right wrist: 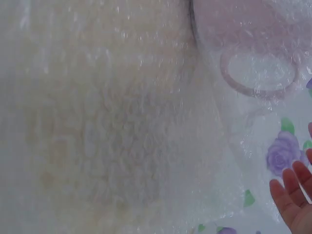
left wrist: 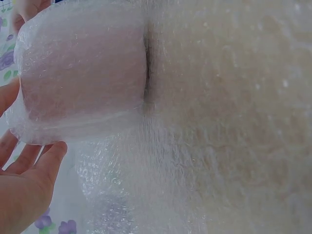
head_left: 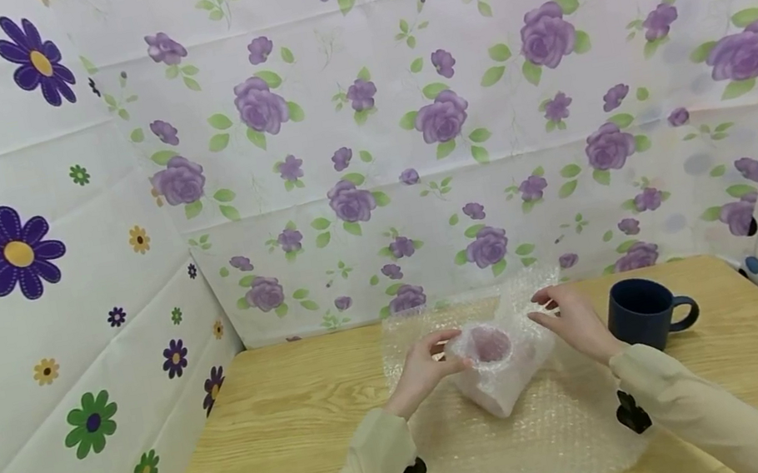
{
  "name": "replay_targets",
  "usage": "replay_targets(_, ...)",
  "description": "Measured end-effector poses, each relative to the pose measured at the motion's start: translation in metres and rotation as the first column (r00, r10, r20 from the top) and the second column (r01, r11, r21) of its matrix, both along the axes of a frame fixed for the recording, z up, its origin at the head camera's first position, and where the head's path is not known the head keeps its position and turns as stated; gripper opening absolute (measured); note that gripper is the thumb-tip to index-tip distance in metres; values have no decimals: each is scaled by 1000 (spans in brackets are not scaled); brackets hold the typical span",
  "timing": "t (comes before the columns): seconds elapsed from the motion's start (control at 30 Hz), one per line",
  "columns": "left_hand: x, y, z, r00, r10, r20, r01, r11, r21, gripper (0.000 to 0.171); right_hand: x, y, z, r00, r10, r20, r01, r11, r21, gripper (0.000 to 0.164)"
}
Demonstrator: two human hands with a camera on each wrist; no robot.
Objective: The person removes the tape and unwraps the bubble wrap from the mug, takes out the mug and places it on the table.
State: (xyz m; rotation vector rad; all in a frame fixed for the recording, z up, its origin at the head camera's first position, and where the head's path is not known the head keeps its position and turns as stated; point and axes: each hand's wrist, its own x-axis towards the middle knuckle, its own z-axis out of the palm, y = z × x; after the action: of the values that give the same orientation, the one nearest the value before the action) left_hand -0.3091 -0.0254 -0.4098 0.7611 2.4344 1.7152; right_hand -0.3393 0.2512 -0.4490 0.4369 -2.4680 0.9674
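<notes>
A pink mug (head_left: 491,345) stands upright, with bubble wrap (head_left: 517,457) around its body. My left hand (head_left: 423,368) holds the wrapped mug near its rim, the thumb and fingers on either side of it in the left wrist view. On the other side, my right hand (head_left: 576,320) is raised beside a loose upper flap of the wrap. Its fingers (right wrist: 282,200) are spread and relaxed in the right wrist view, apart from the mug. Through the clear layers shows the mug's pink handle (right wrist: 263,92), on the right-hand side.
A dark blue mug (head_left: 643,317) stands on the wooden table (head_left: 290,421), just right of my right hand. The wrap sheet spreads flat under the pink mug toward the front edge. Flowered cloth (head_left: 334,151) hangs behind the table, with more patterned cloth at both sides.
</notes>
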Motion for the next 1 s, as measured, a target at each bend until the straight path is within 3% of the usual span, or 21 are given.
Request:
replay_targets(0.37, -1, -1, -2, 1000, -10, -4, 10, 1000, 23, 45, 9, -12, 0, 989, 140, 48, -134, 984, -116, 31)
replay_targets(0.7, -1, -1, -1, 1000, -11, 1, 11, 1000, 4, 45, 20, -21, -1, 950, 263, 167, -236, 958, -166, 44)
replay_targets(1.0, 0, -1, 0, 1000, -8, -6, 8, 1000, 13, 44, 21, -26, -3, 937, 320, 139, -296, 940, -168, 48)
